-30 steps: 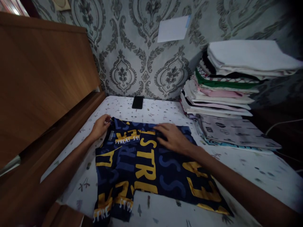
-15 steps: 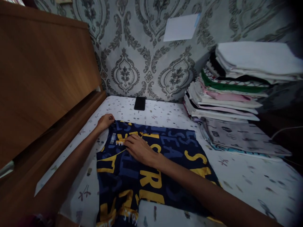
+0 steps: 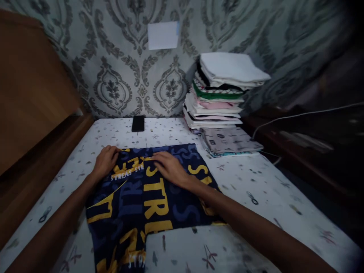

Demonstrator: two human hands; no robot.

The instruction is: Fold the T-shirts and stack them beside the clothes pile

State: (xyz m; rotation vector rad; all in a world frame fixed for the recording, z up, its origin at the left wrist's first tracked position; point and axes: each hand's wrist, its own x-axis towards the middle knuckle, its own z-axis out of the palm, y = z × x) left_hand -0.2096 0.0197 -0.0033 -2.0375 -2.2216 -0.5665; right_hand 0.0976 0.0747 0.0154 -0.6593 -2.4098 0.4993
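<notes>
A navy garment [image 3: 131, 204] printed with yellow and blue letters lies spread on the patterned white bed sheet [image 3: 244, 235]. At its far left corner is my left hand [image 3: 105, 161], with the fingers bent and closed on the cloth's edge. My right hand [image 3: 169, 168] rests palm down near the middle of the far edge, its fingers stretched to the left over the fabric. Part of the garment is hidden under my right hand and forearm. Its near left part runs out of the bottom of the view.
Beyond the garment lies a black phone [image 3: 138, 123]. A tall stack of folded clothes [image 3: 222, 98] stands by the wall, a grey folded cloth [image 3: 230, 140] at its foot. On the left is a wooden cabinet [image 3: 31, 91]. A white cable [image 3: 301, 113] crosses at right.
The view has turned to the right. My left hand has come further over the garment's corner, and my right hand has moved nearer its far edge. More white lettering shows between them.
</notes>
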